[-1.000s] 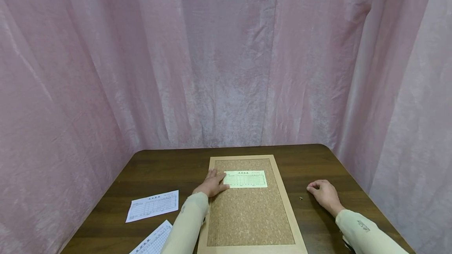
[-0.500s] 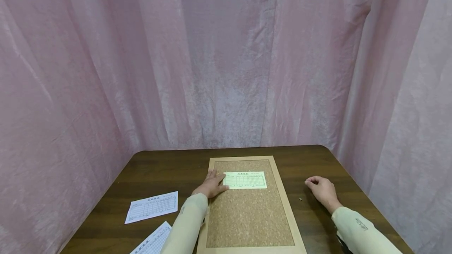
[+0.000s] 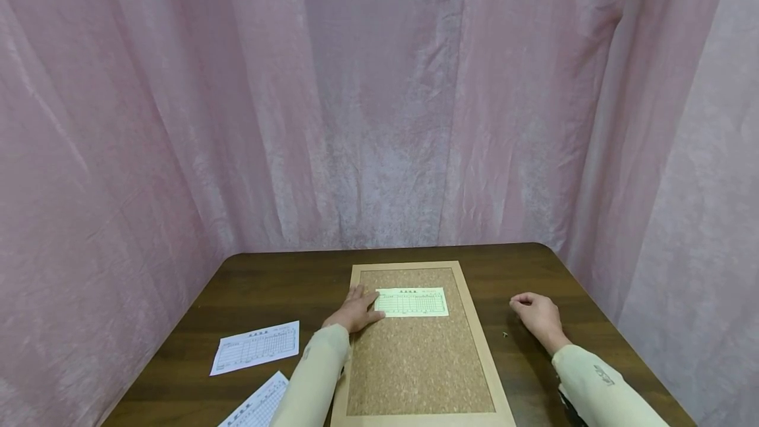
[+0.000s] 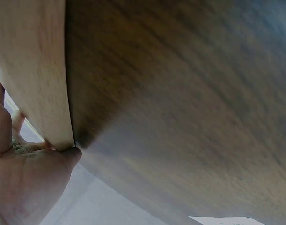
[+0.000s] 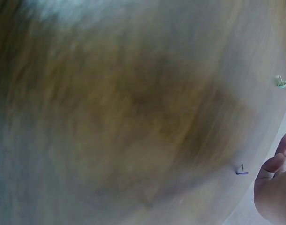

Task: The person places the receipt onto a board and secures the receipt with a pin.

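Observation:
My left hand [image 3: 352,313] lies across the left edge of a cork board [image 3: 420,368], fingers spread. Its fingertips touch the left side of a green printed slip [image 3: 412,302] lying on the cork. In the left wrist view the hand [image 4: 30,173] is against the board's wooden frame [image 4: 37,61]. My right hand [image 3: 538,321] hovers over the table right of the board, thumb and forefinger tips together; I cannot tell whether they pinch anything. Below it the right wrist view shows a purple thumbtack [image 5: 242,172] and a pale green thumbtack [image 5: 282,83] on the table.
Two more printed slips lie left of the board: a bluish-white slip [image 3: 256,348] and a second slip [image 3: 257,406], cut off by the frame's bottom. The dark wooden table [image 3: 284,282] ends at a pink curtain [image 3: 379,117] behind.
My right hand has drifted slightly left and toward the far edge, its thumb and forefinger still together. The left hand and the green slip keep their places.

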A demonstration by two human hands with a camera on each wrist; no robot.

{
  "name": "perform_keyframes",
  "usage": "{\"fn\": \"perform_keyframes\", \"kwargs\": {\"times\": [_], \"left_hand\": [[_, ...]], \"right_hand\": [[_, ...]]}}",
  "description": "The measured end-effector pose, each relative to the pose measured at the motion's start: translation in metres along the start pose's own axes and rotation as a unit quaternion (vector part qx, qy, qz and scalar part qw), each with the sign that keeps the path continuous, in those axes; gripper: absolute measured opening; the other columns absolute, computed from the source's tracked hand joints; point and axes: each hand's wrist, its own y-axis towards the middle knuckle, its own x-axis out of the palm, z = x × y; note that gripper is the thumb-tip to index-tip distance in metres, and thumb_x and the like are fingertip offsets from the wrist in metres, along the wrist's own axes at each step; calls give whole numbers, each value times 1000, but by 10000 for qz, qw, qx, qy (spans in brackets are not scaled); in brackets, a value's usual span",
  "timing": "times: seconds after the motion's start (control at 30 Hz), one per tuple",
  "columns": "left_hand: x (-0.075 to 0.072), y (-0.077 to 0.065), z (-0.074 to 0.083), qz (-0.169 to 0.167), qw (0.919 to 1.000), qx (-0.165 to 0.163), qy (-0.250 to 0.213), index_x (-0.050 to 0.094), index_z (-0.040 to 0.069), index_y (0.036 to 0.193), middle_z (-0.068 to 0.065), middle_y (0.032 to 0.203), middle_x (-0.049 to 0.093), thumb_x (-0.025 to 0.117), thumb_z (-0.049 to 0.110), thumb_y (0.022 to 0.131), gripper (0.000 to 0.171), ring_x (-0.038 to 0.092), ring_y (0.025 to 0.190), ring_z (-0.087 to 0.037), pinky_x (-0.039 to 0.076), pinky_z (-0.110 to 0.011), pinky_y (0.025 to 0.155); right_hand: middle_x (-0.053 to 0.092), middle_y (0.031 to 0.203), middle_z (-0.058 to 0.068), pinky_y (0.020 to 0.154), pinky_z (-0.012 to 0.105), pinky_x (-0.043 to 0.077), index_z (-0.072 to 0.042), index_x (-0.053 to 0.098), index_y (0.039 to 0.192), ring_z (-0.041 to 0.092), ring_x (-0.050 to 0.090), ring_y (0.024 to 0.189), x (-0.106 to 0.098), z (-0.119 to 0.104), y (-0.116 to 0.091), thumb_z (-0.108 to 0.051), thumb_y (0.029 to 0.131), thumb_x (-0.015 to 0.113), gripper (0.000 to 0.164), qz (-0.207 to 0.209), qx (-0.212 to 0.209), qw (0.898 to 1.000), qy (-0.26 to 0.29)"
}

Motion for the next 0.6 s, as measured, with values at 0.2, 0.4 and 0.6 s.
{"fn": "perform_keyframes", "kwargs": {"times": [0.2,0.4,0.6], "left_hand": [[-1,0,1,15,10000,47,15,42,13,152,-22,163,10,62,40,98,63,3,150,-40,19,-62,114],[0,3,-1,8,10000,83,12,41,14,152,-22,163,8,61,41,98,64,2,150,-39,17,-61,114],[3,5,-4,14,10000,18,63,41,15,153,-20,164,9,61,41,98,63,3,150,-38,18,-61,114]], "right_hand": [[73,80,7,66,31,45,0,74,106,11,65,64,2,-5,0,-18,93,66,24,18,-28,9997,236],[74,81,11,66,30,44,1,72,115,12,66,66,3,-7,0,-16,95,63,28,11,20,9994,348],[74,92,13,61,25,49,6,71,113,18,71,68,7,-9,2,-13,93,66,27,52,19,9984,571]]}}
